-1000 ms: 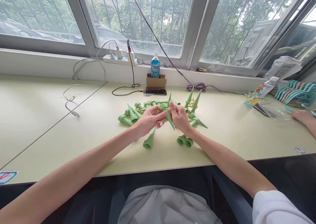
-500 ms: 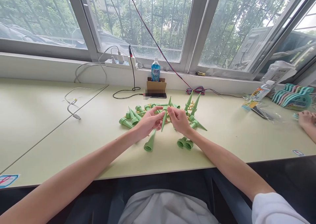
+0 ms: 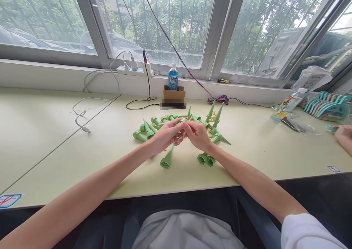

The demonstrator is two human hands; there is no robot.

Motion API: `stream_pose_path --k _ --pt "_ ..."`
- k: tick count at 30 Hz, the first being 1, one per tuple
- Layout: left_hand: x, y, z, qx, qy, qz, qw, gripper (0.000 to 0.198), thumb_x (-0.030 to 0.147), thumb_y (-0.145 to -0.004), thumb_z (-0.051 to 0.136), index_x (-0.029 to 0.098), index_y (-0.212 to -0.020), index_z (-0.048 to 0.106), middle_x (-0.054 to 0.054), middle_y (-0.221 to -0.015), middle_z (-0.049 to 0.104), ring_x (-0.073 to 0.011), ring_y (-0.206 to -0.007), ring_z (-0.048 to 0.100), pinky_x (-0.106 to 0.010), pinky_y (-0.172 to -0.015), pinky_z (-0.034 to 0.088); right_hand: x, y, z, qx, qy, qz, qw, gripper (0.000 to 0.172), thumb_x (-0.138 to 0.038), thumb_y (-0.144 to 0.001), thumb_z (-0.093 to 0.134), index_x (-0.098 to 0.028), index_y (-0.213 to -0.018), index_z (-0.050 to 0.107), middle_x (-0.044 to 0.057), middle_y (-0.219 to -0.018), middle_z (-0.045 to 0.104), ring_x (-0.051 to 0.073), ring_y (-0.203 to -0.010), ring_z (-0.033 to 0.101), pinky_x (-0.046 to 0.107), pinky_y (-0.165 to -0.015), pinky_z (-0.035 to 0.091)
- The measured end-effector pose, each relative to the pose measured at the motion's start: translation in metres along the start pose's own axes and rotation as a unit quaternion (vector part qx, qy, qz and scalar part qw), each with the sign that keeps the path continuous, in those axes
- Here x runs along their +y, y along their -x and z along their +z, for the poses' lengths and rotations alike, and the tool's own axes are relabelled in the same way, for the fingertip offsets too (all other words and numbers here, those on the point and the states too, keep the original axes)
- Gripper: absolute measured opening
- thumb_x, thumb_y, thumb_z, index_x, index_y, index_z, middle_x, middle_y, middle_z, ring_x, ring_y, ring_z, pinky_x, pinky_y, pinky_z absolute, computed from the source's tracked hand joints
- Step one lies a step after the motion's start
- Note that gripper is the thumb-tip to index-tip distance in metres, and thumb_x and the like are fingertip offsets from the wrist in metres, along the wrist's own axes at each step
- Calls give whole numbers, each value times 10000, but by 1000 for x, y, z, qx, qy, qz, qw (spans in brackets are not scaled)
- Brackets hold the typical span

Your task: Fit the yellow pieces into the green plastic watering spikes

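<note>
My left hand [image 3: 164,135] is closed around a green plant-watering spike [image 3: 183,120], its ribbed collar showing above the fingers and its body mostly covered. Against that collar, my right hand [image 3: 198,135] pinches thumb and fingers together; whatever lies between those fingertips is hidden. Around both hands, more green spikes are scattered on the table. One hollow spike [image 3: 165,162] lies in front with its threaded mouth towards me, and a pair [image 3: 202,158] rests below my right wrist. Upright spikes [image 3: 217,116] stand behind on the right, with small yellow pieces [image 3: 213,120] among them.
At the back, a blue bottle [image 3: 173,77] stands by a cardboard box [image 3: 175,95] and a phone. Cables [image 3: 220,100] run along the sill. To the right are a drink bottle [image 3: 288,104], teal hangers [image 3: 328,108] and another person's hand [image 3: 343,134].
The held spike has tipped from nearly upright to lying lower along my left hand. My right fingers have shifted slightly left and down at its collar. The other person's hand has moved a little right.
</note>
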State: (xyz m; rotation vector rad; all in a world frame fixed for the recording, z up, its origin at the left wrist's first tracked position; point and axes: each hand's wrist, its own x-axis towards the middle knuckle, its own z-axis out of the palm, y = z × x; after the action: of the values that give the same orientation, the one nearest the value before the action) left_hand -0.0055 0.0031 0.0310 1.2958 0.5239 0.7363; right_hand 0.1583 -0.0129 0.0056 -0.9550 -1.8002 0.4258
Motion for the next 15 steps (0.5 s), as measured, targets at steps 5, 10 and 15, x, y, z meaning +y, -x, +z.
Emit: stream_pose_path --k 5,10,15 --pt "0 0 -4 0 2 -15 1000 408 415 -860 685 211 -1208 617 39 -631 451 -23 -429 288 -162 -397 206 2 0 1 0 20 -8 1000 516 -525 -997 390 -184 -618 474 -41 -509 396 90 -481 348 251 -499 289" --pt "0 2 -3 -12 4 -17 1000 400 390 -872 676 221 -1229 611 50 -642 405 -14 -427 240 -152 -394 185 6 1 1 1 39 -12 999 508 -518 -996 388 -192 -607 379 -44 -531 336 89 -500 293 256 -495 249" --pt "-2 3 -2 -17 3 -10 1000 427 394 -865 685 219 -1243 591 53 -639 404 -16 -428 261 -157 -407 197 7 2 0 3 56 -22 998 509 -504 -997 389 -196 -593 366 -50 -528 291 91 -503 251 257 -495 235"
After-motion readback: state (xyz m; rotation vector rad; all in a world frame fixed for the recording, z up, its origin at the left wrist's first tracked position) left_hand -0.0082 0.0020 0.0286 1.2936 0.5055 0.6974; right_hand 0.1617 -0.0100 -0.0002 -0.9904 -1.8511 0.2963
